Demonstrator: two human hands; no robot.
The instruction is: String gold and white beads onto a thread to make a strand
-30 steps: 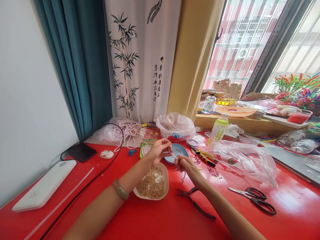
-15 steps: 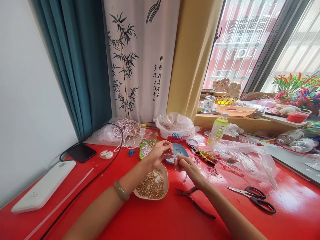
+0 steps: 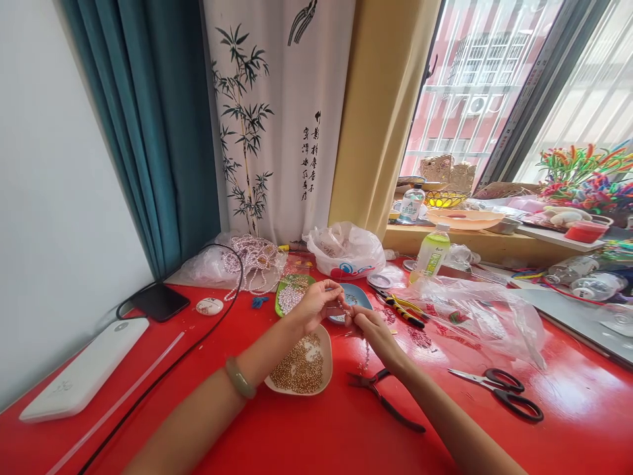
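Observation:
My left hand, with a jade-coloured bangle on the wrist, pinches part of a thin beaded strand between thumb and fingertips. My right hand meets it fingertip to fingertip and is closed on the same beaded strand, whose pale pink end dangles below the palm. The fingers hide the exact spot being gripped. Under the left forearm sits a bowl of small gold beads. Just behind the hands is a blue dish with small pieces in it. A green tray of white and pink beads stands behind my left hand.
Pliers with dark handles lie below my right hand, and scissors farther right. Yellow-black pliers rest beside a clear plastic bag. A drink bottle stands behind. Leftward are a phone, a cable and a white power bank.
My hands have come closer together, fingertips now meeting. More of the beaded strand hangs visibly below my right hand. Objects on the table stay where they were.

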